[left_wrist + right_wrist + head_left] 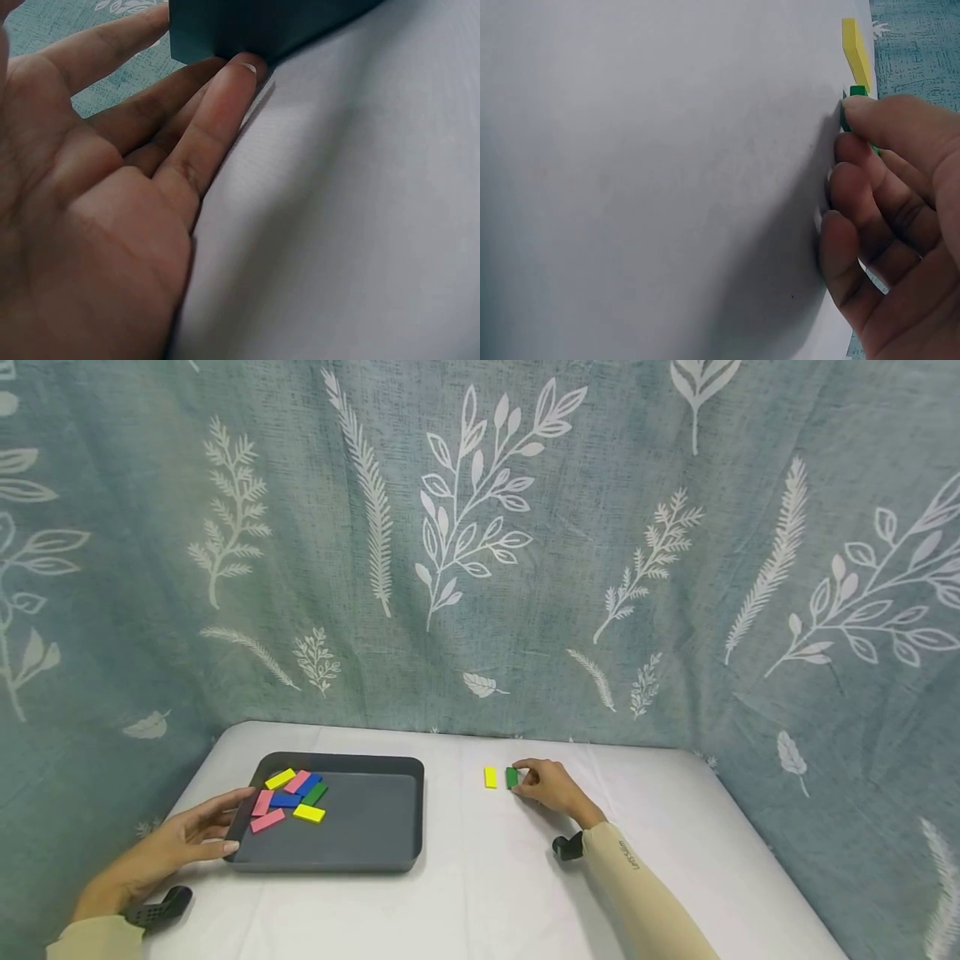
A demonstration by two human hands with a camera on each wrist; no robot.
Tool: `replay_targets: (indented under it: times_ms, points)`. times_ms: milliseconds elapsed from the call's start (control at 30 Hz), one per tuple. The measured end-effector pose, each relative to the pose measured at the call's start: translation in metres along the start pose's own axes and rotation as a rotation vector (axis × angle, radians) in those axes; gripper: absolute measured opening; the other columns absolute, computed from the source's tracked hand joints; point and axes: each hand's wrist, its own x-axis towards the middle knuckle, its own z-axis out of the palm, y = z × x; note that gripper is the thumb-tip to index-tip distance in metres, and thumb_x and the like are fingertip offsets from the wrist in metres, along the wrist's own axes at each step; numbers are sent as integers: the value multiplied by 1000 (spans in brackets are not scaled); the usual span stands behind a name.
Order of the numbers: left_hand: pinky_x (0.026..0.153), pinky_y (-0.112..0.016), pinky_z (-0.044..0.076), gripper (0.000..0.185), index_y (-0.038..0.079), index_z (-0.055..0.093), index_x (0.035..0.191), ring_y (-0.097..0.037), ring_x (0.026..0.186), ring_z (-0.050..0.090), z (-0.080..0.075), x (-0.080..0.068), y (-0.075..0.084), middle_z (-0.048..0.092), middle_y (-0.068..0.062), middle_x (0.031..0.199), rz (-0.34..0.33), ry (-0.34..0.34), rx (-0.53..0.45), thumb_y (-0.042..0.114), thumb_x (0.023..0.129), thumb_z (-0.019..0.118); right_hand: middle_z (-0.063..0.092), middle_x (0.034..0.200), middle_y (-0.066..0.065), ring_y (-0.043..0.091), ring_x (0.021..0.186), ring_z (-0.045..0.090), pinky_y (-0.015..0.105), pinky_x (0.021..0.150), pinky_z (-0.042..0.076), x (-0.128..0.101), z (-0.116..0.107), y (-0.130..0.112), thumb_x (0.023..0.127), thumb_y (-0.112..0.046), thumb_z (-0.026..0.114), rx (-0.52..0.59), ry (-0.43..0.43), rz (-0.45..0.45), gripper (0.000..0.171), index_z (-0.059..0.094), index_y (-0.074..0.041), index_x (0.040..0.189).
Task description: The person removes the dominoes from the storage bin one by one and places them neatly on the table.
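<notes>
My right hand pinches a small green block standing on the white table, just right of an upright yellow block. In the right wrist view the green block peeks out above my curled fingers, with the yellow block beyond it. My left hand lies with straight fingers against the left side of a dark grey tray. The left wrist view shows those fingers touching the tray's corner. Several pink, yellow, blue and green blocks lie in the tray's far left corner.
The white table is walled at the back and on both sides by a blue-grey curtain with white leaf prints. Its rounded far edge runs close behind the two upright blocks.
</notes>
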Motion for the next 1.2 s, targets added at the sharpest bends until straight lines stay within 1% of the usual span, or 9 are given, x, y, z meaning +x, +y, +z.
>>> replay_targets:
  times_ms: [200, 367, 467, 567, 800, 933, 1000, 1067, 1200]
  points:
    - [101, -50, 46, 89, 12, 20, 165, -38, 134, 42, -1, 2, -1, 31, -25, 158, -10, -1, -18, 22, 96, 75, 65, 84, -1, 13, 65, 56, 29, 61, 47, 2, 1, 1, 94, -16, 77, 25, -17, 16, 46, 64, -6, 137]
    - [99, -50, 46, 86, 13, 20, 165, -37, 133, 42, -3, 2, -3, 33, -25, 156, -12, -21, -31, 20, 97, 73, 64, 83, -1, 14, 66, 55, 30, 61, 46, 1, 2, -1, 93, -15, 78, 31, -12, 21, 48, 63, -5, 137]
    - [99, -50, 46, 84, 13, 20, 165, -36, 132, 42, -4, 0, -4, 34, -26, 155, -5, -35, -37, 19, 98, 71, 65, 84, 0, 14, 67, 56, 31, 61, 47, 0, 2, -2, 91, -13, 80, 63, -11, 29, 53, 61, -5, 140]
    - [98, -50, 46, 85, 13, 20, 164, -36, 131, 43, -5, 0, -4, 33, -25, 156, -5, -30, -37, 19, 98, 72, 66, 86, 2, 16, 68, 59, 32, 62, 49, 0, 0, -5, 90, -12, 81, 103, -5, 38, 58, 59, -5, 142]
    - [100, -51, 46, 85, 14, 21, 165, -38, 134, 41, -4, 4, -6, 32, -25, 157, 8, -29, -27, 19, 97, 72, 67, 84, 3, 24, 63, 62, 34, 58, 49, 2, -4, -10, 90, -15, 81, 158, 32, 73, 57, 59, -8, 143]
    - [101, -55, 46, 87, 15, 22, 165, -39, 134, 41, -2, 4, -4, 34, -24, 157, -12, -7, -8, 22, 96, 75, 68, 85, 2, 25, 63, 62, 35, 58, 49, 6, -5, -18, 92, -18, 80, 150, 39, 41, 55, 60, -9, 142]
    - [103, -58, 44, 88, 16, 23, 164, -39, 135, 40, -1, 4, -2, 34, -23, 157, -23, 3, 0, 24, 95, 77, 68, 85, 1, 23, 65, 62, 35, 59, 49, 9, -5, -25, 92, -19, 79, 138, 46, 18, 53, 61, -9, 142]
    - [102, -60, 44, 89, 15, 22, 164, -39, 135, 40, -1, 4, -1, 34, -24, 156, -20, 2, 7, 24, 95, 77, 68, 85, 0, 23, 68, 62, 34, 60, 49, 13, -4, -33, 93, -19, 79, 128, 52, -4, 51, 62, -10, 140]
    - [102, -57, 45, 89, 15, 22, 164, -39, 134, 40, -2, 2, -1, 36, -24, 154, -25, 2, -1, 23, 95, 76, 68, 86, 1, 29, 73, 65, 34, 61, 51, 20, 0, -52, 94, -20, 78, 147, 35, -39, 48, 63, -15, 139]
